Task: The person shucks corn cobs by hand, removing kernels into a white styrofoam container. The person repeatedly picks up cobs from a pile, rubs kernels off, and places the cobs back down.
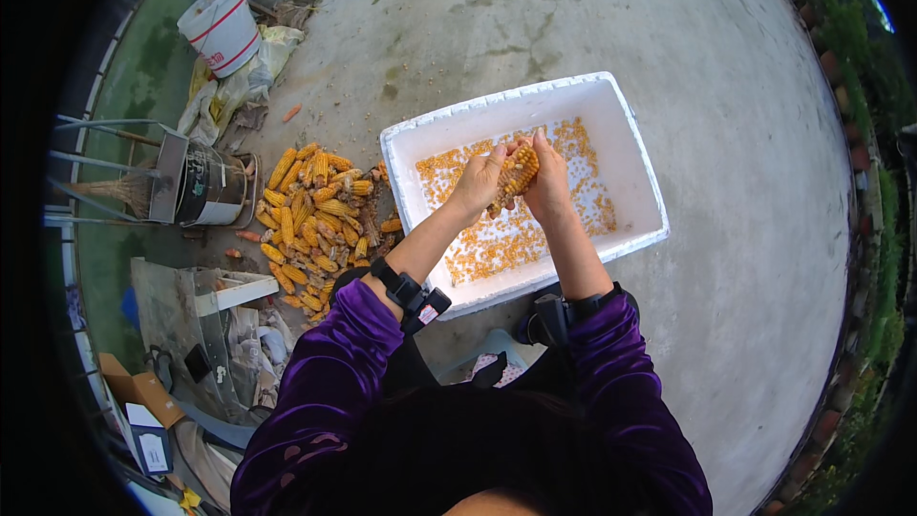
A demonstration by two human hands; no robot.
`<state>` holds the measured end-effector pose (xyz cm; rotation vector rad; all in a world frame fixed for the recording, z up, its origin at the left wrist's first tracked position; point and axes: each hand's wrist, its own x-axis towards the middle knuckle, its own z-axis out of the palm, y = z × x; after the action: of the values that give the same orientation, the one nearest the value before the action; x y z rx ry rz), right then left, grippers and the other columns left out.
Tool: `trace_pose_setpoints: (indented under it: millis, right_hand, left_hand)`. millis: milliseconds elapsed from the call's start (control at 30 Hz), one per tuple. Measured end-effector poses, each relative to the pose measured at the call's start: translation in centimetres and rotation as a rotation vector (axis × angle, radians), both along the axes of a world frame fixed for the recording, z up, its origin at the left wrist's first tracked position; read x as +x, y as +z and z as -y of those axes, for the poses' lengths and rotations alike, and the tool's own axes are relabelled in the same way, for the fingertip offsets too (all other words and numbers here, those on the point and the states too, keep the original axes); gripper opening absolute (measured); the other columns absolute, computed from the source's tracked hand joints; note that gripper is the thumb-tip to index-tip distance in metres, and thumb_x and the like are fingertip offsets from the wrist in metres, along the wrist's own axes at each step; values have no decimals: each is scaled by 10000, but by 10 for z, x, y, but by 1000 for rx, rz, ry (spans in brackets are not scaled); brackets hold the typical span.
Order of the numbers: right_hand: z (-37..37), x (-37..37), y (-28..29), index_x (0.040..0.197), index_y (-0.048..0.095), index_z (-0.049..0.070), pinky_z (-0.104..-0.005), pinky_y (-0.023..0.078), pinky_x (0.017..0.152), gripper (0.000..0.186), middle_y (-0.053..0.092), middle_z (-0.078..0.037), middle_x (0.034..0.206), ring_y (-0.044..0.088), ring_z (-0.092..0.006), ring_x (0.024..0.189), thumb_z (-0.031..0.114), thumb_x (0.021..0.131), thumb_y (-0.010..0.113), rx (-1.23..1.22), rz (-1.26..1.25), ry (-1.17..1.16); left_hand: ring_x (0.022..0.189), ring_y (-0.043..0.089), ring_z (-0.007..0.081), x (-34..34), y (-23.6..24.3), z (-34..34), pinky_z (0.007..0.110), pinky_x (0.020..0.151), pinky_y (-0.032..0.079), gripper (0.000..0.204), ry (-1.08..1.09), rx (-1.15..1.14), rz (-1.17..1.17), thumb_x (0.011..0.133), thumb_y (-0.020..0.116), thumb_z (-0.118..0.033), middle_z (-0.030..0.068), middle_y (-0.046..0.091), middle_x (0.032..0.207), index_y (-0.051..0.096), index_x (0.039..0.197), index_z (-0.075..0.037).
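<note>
Both of my hands grip one dried corn cob (517, 175), held tilted above a white foam box (630, 172). My left hand (479, 183) wraps the cob's near left side, thumb on top. On its other side my right hand (548, 180) closes round it, thumb pressed near the upper end. The cob still bears rows of yellow kernels; its underside is hidden by my fingers. Loose corn kernels (497, 253) lie scattered over the bottom of the box.
A heap of corn cobs (315, 215) lies on the concrete floor (745, 258) left of the box. Farther left stand a white bucket (222, 29), a black bucket (215, 186) and a broom (119, 191). A cardboard box (143, 390) sits at the lower left.
</note>
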<state>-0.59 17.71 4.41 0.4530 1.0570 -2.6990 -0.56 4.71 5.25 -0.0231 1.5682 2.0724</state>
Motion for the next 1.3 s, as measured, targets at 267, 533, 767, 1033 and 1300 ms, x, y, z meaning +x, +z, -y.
trace_pose_setpoints:
  millis: [267, 533, 767, 1033, 1300]
  right_hand:
    - [6, -4, -30, 979, 545, 36, -292, 512, 570, 221, 618, -79, 851, 601, -150, 710, 212, 877, 629, 341, -27, -92]
    - [-8, 0, -5, 1114, 497, 50, -280, 527, 588, 290, 601, -98, 1022, 603, -151, 833, 206, 893, 603, -24, -68, 98]
    - [5, 1, -13, 1084, 480, 43, -269, 490, 441, 314, 583, -77, 842, 576, -151, 604, 217, 876, 639, 205, 7, -39]
    - [-10, -5, -16, 1032, 538, -5, -371, 513, 765, 239, 606, -91, 941, 602, -197, 840, 214, 936, 542, 23, -32, 15]
    - [-1, 0, -19, 1056, 498, 21, -266, 485, 552, 253, 586, -96, 891, 568, -134, 666, 116, 868, 637, 242, -69, -15]
  left_hand:
    - [388, 521, 148, 1, -12, -11, 254, 318, 403, 476, -14, -312, -256, 1007, 312, -374, 63, 534, 551, 582, 899, 3]
    - [450, 575, 181, -9, 1, 1, 245, 287, 377, 461, 0, 46, 145, 994, 301, -441, 128, 600, 740, 499, 1117, -43]
    - [458, 585, 197, -7, -6, 4, 255, 279, 389, 469, -63, 17, 176, 982, 310, -475, 117, 590, 717, 488, 1066, -50]
    - [430, 577, 172, -9, 10, 3, 246, 253, 379, 452, -45, 66, 223, 981, 327, -458, 101, 577, 702, 462, 1073, -36]
    - [475, 579, 170, -5, -11, 3, 251, 294, 406, 396, -29, -13, 91, 964, 418, -425, 98, 581, 737, 439, 1045, -38]
